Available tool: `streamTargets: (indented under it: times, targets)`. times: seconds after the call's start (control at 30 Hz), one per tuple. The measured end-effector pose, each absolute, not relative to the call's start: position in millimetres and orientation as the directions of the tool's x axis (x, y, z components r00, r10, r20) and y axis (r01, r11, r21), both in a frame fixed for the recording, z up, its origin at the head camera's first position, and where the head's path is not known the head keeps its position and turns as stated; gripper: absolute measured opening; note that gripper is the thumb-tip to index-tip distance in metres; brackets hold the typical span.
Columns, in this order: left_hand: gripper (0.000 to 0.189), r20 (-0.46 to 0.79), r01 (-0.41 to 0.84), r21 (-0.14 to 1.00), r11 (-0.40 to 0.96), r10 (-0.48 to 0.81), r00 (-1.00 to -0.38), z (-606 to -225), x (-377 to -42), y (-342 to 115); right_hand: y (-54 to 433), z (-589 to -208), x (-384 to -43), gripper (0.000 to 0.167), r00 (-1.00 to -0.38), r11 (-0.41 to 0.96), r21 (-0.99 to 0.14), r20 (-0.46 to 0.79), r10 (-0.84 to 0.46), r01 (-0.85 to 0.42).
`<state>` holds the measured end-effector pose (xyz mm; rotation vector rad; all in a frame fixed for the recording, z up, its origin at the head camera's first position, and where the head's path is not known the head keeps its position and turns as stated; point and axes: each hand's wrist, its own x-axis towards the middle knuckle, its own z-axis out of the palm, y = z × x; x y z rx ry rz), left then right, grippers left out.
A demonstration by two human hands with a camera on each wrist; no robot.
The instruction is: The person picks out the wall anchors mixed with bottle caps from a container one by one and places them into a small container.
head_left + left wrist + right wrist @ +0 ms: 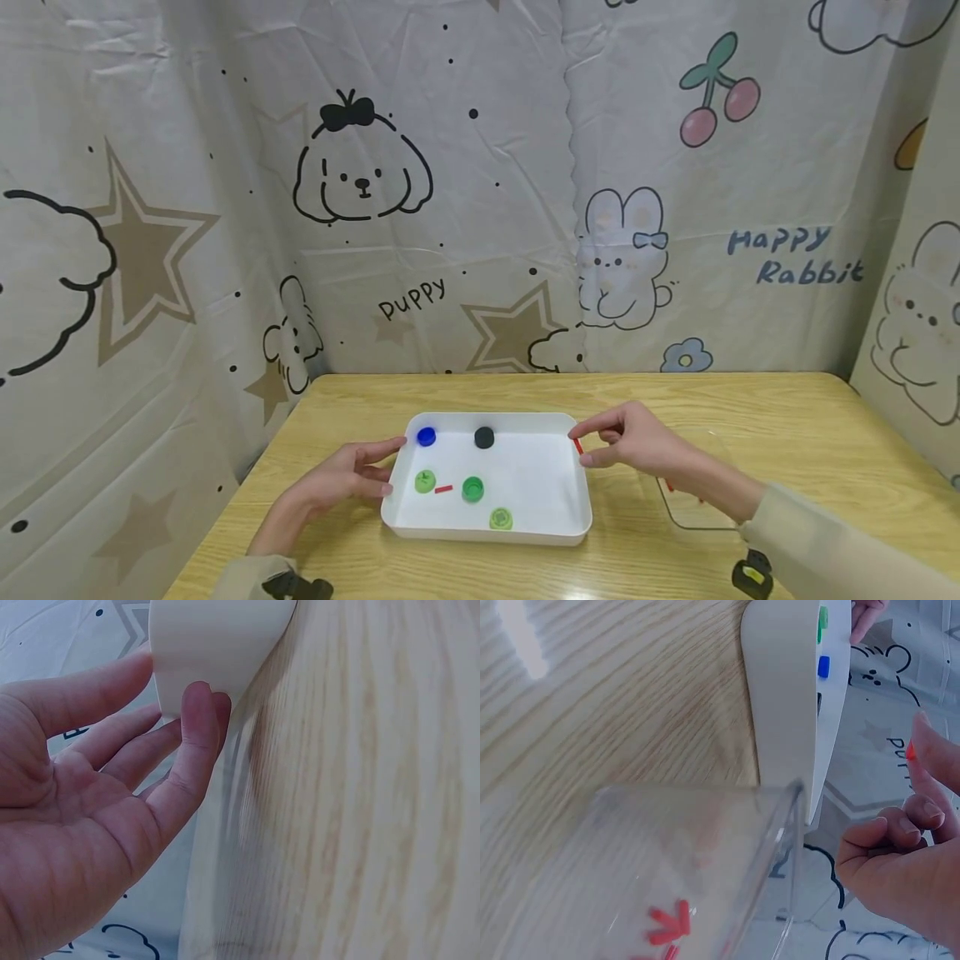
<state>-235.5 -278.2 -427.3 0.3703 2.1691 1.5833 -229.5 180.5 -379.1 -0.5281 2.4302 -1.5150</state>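
Note:
A white tray (pixel 525 467) lies on the table with several round caps in it: a blue cap (pixel 426 436), a black cap (pixel 483 437), green caps (pixel 472 489) and a small red stick (pixel 443 489). My left hand (pixel 341 487) touches the tray's left wall with its fingertips, fingers spread and only slightly bent. Up close in the left wrist view, the fingertips rest against the outer side of the tray (pixel 217 645). My right hand (pixel 633 442) pinches another red stick (pixel 577 446) between thumb and forefinger at the tray's right rim.
A clear plastic box (pixel 705 802) with several red sticks (pixel 671 922) stands right of the tray, partly behind my right forearm in the head view. The wooden table (pixel 360 575) ends at a patterned curtain (pixel 480 200) behind and at the sides.

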Motion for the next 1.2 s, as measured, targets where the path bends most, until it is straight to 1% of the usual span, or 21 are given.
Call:
streamTargets:
  times: [0.33,0.57,0.93,1.2]
  targets:
    - [0.081,-0.195,-0.042,0.941,0.335,0.439,-0.877,-429,-235,-281,205,-381,-222,0.037,-0.917,0.384,-0.907,0.003,-0.399,-0.171]
    - [0.081,-0.197,-0.044,0.940,0.338,0.434,-0.879,-432,-235,-283,222,-382,-217,0.039,-0.940,0.426,-0.896,-0.027,-0.340,-0.128]
    - [0.081,-0.202,-0.046,0.936,0.348,0.425,-0.882,-429,-234,-280,250,-385,-207,0.044,-0.961,0.474,-0.874,-0.033,-0.276,-0.107]
    - [0.081,-0.204,-0.049,0.937,0.346,0.428,-0.880,-427,-236,-279,272,-387,-202,0.046,-0.964,0.497,-0.862,-0.037,-0.262,-0.103]
